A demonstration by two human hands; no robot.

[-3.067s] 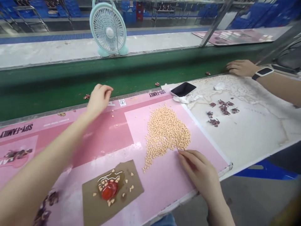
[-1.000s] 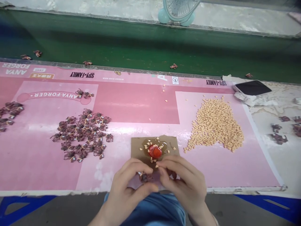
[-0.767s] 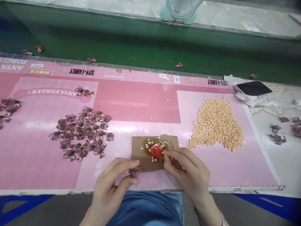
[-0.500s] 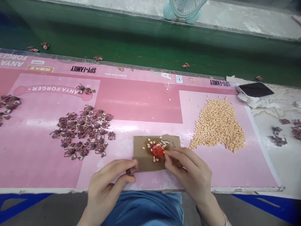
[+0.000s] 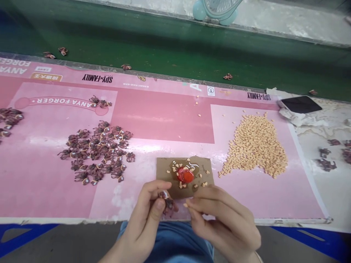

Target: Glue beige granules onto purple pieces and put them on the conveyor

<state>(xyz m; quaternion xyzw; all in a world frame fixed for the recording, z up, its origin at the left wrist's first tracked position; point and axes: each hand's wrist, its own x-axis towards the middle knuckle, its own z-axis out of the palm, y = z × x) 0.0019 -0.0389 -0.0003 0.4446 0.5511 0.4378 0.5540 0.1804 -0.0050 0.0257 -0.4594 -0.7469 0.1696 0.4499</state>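
My left hand (image 5: 149, 213) pinches a small dark maroon piece (image 5: 168, 204) between thumb and fingers at the near edge of the pink mat (image 5: 153, 120). My right hand (image 5: 222, 219) is close beside it, its fingertips pinched on a tiny beige chip (image 5: 185, 205). Just beyond both hands lies a brown card (image 5: 164, 171) with a red cap (image 5: 185, 176) in a puddle of clear glue and a few beige chips around it.
A heap of beige chips (image 5: 255, 148) lies to the right, a heap of dark maroon pieces (image 5: 97, 151) to the left. A black phone (image 5: 300, 104) rests on crumpled paper at far right. Behind the mat runs a green belt (image 5: 164, 47) with stray pieces, and a fan base (image 5: 216, 7).
My right hand drew back from the red cap toward me with a chip. My left hand lifted the maroon piece and both hands came together at the near edge.
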